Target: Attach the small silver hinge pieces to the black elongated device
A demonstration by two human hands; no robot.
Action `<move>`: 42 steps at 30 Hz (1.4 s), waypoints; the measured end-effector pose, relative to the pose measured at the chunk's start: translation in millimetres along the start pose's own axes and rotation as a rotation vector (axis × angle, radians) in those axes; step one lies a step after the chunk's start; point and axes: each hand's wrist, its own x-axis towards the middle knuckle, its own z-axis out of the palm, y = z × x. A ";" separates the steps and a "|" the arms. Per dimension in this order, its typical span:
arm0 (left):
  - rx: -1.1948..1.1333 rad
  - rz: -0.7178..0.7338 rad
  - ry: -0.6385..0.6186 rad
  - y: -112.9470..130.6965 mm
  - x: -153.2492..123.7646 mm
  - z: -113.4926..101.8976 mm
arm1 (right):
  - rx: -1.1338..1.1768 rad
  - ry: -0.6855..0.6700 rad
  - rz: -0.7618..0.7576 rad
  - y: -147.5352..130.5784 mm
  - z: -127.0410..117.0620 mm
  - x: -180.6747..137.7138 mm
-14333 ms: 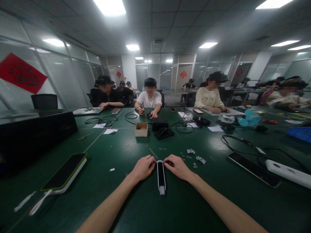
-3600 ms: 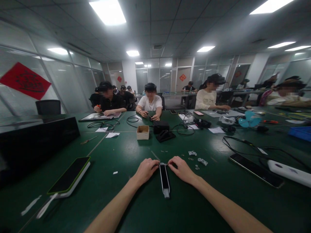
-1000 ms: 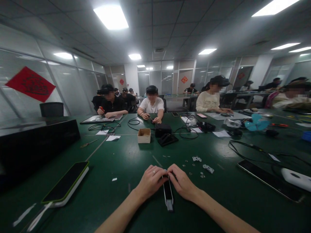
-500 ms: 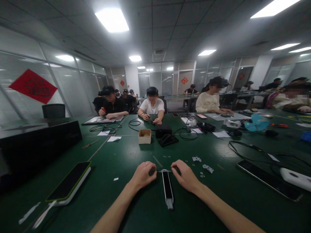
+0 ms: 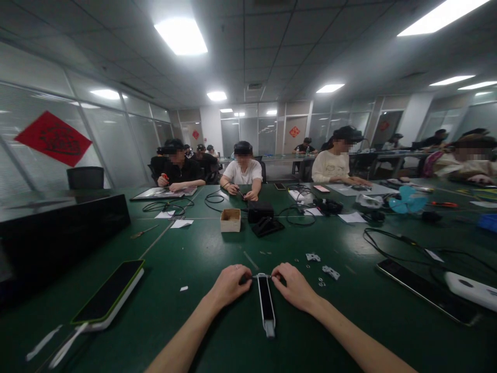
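A long narrow device with a black face and a white frame (image 5: 266, 301) lies on the green table in front of me, its grey end toward me. A thin metal rod (image 5: 255, 276) crosses its far end. My left hand (image 5: 232, 285) is closed in a pinch at the rod's left end. At the right end, my right hand (image 5: 294, 286) pinches too, fingertips close to the device's far corner. Exactly how the fingertips meet the rod is too small to make out. Beyond my right hand lie two small metal brackets (image 5: 331, 272) and several tiny rings (image 5: 321, 282).
A phone on a white block (image 5: 111, 292) lies left, and another phone (image 5: 423, 290) lies right beside a white case (image 5: 471, 290). Ahead are a small cardboard box (image 5: 230, 221), a black stand (image 5: 267, 227), cables and a blue fan (image 5: 407, 200). Other people sit across the table.
Both hands have drawn slightly closer to the device's far end, and their fingers have closed in more. The view has shifted a little; the device stays on the table.
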 end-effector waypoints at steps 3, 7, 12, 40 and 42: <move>-0.009 -0.015 -0.011 2.0 -0.6 -2.2 | 0.014 0.006 -0.012 3.3 2.1 0.5; -0.030 -0.019 -0.036 3.2 -0.8 -3.5 | 0.011 0.010 -0.022 6.8 4.7 1.2; -0.085 -0.031 -0.016 -1.8 -0.1 0.9 | 0.019 -0.008 0.000 5.7 3.5 0.6; -0.290 -0.100 0.026 11.2 2.9 7.0 | -0.001 -0.015 -0.045 3.1 1.3 0.7; -0.298 -0.097 0.020 11.7 2.6 6.6 | 0.001 -0.018 -0.032 1.5 0.0 0.1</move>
